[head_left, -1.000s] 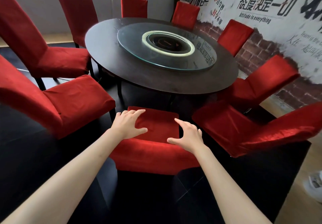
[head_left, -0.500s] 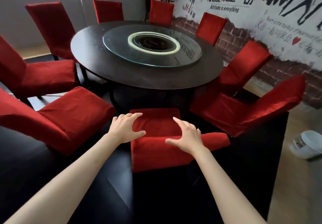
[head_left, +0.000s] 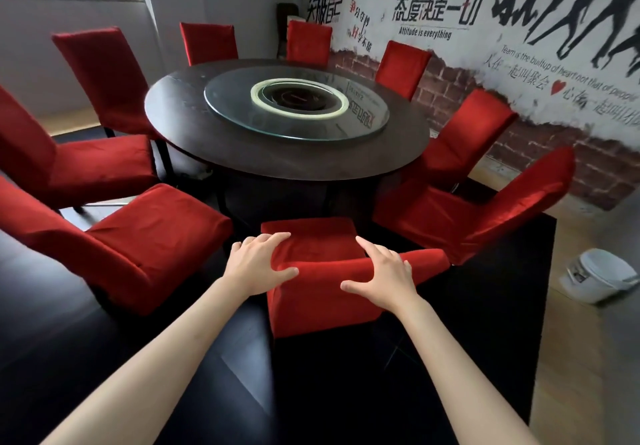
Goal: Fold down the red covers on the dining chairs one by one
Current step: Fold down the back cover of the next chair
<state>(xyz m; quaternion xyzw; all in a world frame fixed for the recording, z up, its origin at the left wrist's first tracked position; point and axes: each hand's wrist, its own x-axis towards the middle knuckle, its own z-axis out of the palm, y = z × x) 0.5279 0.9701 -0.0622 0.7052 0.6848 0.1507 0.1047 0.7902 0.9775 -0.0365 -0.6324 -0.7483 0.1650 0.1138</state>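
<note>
Right in front of me stands a dining chair with a red cover (head_left: 318, 301), its back turned toward me and its seat facing the round table. My left hand (head_left: 258, 262) rests on the left end of the chair's top edge, fingers spread over the fabric and thumb on the near side. My right hand (head_left: 382, 276) lies on the right part of the same top edge, fingers straight and thumb out. Several other red-covered chairs ring the table.
A dark round table (head_left: 242, 150) with a glass turntable (head_left: 298, 103) fills the middle. Red chairs stand close on the left (head_left: 138, 236) and right (head_left: 485, 216). A white lidded bin (head_left: 599, 275) sits on the wooden floor at right, by the painted wall.
The view has lifted and swung, so more of the wall and window shows. Both hands stay on the chair's top edge, and the cover now bunches out to the right.
</note>
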